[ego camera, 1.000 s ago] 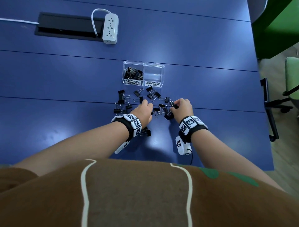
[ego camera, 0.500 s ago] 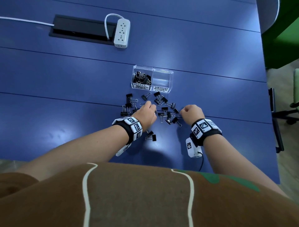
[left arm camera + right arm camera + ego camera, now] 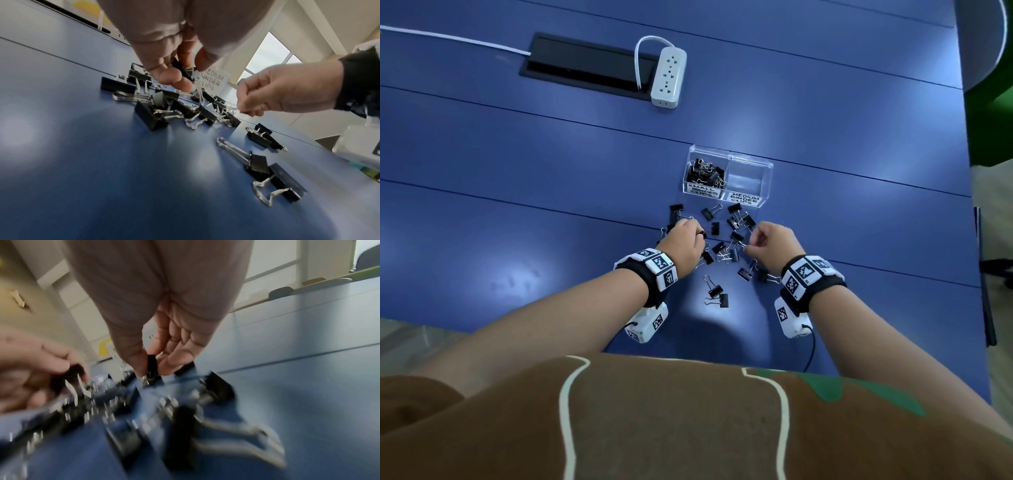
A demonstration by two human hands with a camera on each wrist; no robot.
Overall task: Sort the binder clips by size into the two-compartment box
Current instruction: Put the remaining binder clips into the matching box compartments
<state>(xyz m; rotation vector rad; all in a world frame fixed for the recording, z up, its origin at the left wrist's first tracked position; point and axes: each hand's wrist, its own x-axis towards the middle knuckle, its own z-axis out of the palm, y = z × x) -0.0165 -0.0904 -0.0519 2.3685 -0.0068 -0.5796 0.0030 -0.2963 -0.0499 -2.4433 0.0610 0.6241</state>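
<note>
The clear two-compartment box stands beyond the pile. Its left half, labelled small, holds several black binder clips. Its right half, labelled medium, holds none. More black clips lie scattered on the blue table in front of it. My left hand hovers over the pile's left side and pinches one black clip between thumb and fingers, wire handles hanging down. My right hand is at the pile's right side and pinches another clip; that view is blurred.
Two clips lie nearer my body, between my wrists. A white power strip and a black cable hatch sit at the far side. The table's right edge is close, with chairs beyond it.
My left hand has moved forward over the pile's left side, toward the box. My right hand drew back to the right, then came in again to the pile. The head view shifted.
</note>
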